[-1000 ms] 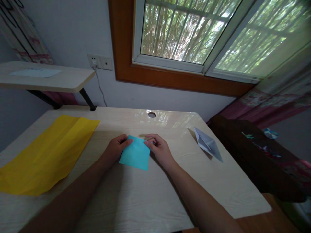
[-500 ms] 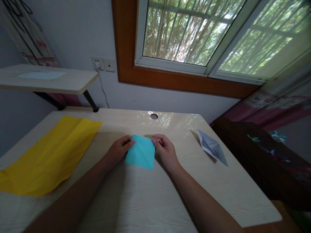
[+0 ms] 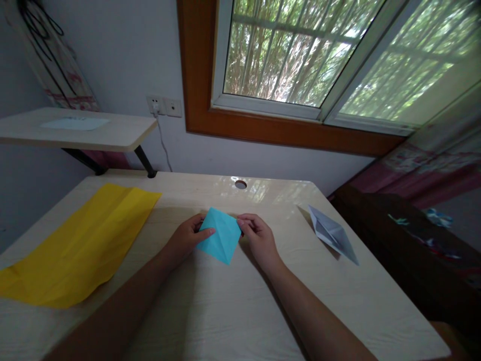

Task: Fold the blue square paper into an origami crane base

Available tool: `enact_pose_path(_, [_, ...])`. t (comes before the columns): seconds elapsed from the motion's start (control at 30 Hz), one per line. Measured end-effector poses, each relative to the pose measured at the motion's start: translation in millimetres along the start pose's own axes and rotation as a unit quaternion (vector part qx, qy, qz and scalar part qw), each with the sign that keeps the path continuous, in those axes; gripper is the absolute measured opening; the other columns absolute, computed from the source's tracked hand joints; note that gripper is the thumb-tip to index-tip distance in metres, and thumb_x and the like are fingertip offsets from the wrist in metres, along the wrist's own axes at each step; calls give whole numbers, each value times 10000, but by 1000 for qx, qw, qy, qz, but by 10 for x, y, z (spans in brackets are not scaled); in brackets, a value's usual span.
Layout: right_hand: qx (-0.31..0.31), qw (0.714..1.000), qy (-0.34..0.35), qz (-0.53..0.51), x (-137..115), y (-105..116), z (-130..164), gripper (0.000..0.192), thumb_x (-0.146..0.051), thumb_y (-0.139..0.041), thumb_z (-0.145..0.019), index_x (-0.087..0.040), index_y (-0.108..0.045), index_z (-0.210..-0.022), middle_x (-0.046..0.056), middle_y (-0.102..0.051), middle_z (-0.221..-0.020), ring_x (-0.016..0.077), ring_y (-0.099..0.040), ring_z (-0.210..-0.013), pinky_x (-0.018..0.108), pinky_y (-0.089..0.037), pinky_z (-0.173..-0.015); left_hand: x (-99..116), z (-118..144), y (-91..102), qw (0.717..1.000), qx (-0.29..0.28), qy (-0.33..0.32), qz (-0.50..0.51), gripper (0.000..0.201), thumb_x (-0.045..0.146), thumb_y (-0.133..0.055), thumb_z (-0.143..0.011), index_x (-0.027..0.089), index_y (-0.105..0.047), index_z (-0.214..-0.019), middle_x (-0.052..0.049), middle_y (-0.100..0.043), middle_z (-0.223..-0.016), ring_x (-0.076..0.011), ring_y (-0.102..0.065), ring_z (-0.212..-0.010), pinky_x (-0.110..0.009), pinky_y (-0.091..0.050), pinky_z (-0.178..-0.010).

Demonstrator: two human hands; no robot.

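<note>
desk (image 3: 233, 311) | blue paper (image 3: 221, 235) pinched: left hand (image 3: 186, 238), right hand (image 3: 259, 239)

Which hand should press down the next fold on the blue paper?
Probably the left hand: its thumb already lies on top of the blue paper, ready to press. The right hand only pinches the paper's right corner, so it is better placed to steady it on the table.

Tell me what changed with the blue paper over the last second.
The folded blue paper has been turned between both hands, from lying nearly square-on to standing like a diamond, one corner toward the person. The left hand and right hand still pinch its side corners. The yellow sheet and white folded paper lie untouched.
</note>
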State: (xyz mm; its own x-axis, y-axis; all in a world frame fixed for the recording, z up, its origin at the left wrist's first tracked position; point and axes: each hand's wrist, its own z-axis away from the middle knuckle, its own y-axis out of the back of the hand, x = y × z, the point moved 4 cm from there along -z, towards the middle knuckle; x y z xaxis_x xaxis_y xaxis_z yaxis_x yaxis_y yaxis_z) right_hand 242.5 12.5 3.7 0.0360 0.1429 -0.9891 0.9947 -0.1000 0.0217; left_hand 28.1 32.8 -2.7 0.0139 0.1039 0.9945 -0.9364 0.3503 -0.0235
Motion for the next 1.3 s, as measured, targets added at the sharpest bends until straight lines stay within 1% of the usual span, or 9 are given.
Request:
enact_pose_path(0.2, [9, 1000, 2, 16, 33, 19, -17, 246, -426, -699, -868, -196, -703, -959, 19, -698, -760, 154, -609, -665, 279, -483, -628, 34, 1, 29, 999, 42, -12, -8, 346, 441, -759, -773, 176, -667, -976, -44, -741, -914, -229, -693, -851, -315, -526, -759])
enact_pose_path(0.47, [14, 1000, 1, 27, 19, 32, -32, 236, -418, -688, -875, -196, -700, -956, 8, -682, -730, 149, -600, -651, 274, -472, -622, -14, -19, 88, 995, 86, -34, -42, 312, 452, -746, -791, 184, -669, -929, -50, -759, -925, -223, -697, -855, -300, -513, -754])
enact_pose_path(0.57, [24, 999, 2, 27, 4, 40, -38, 238, -418, -689, -868, -194, -699, -948, 8, -678, -727, 153, -601, -652, 276, -471, -618, -20, -23, 82, 996, 71, -29, -47, 318, 437, -764, -775, 192, -663, -951, -36, -753, -889, -215, -697, -827, -295, -514, -735])
enact_pose_path(0.7, [25, 999, 1, 33, -4, 37, -35, 247, -425, -695, -859, -197, -702, -953, 17, -691, -749, 162, -610, -666, 283, -479, -624, -5, -21, 31, 1000, 14, -16, -11, 356, 378, -808, -725, 195, -655, -990, -37, -751, -926, -222, -703, -852, -308, -534, -749])
enact_pose_path(0.87, [-4, 1000, 4, 18, 14, -9, -22, 252, -418, -708, -855, -210, -703, -997, 16, -705, -791, 159, -615, -714, 281, -479, -662, 1, -5, 2, 999, -37, -5, -36, 457, 394, -813, -719, 197, -686, -1110, -57, -757, -1036, -261, -708, -930, -343, -553, -794])
enact_pose_path(1.0, [-29, 999, -24, -36, 31, -59, -15, 370, -422, -746, -822, -227, -662, -1126, -37, -637, -672, 138, -578, -652, 268, -463, -657, 16, 13, 29, 997, -10, 0, -70, 472, 436, -782, -747, 187, -697, -1139, -65, -757, -1046, -281, -705, -944, -349, -554, -797])
enact_pose_path(1.07, [-46, 995, -51, -70, 29, -91, -2, 437, -439, -767, -799, -233, -638, -1162, -42, -637, -679, 137, -585, -651, 265, -471, -656, 30, 19, 41, 998, 16, 2, -68, 482, 455, -773, -748, 185, -698, -1141, -65, -757, -1049, -288, -704, -949, -354, -556, -798])
enact_pose_path(1.23, [-126, 985, -102, -68, 20, -188, 61, 327, -483, -785, -775, -200, -691, -910, -4, -681, -739, 143, -611, -658, 271, -498, -657, 61, 27, 45, 997, 68, 13, -40, 464, 484, -741, -762, 174, -707, -1104, -66, -766, -1011, -294, -704, -928, -370, -558, -793])
enact_pose_path(1.3, [-152, 981, -108, -46, 26, -220, 83, 335, -496, -787, -768, -197, -707, -896, 10, -706, -776, 162, -635, -686, 288, -512, -674, 73, 31, 33, 996, 77, 14, -30, 442, 481, -739, -758, 176, -714, -1077, -59, -769, -988, -284, -704, -890, -365, -558, -770])
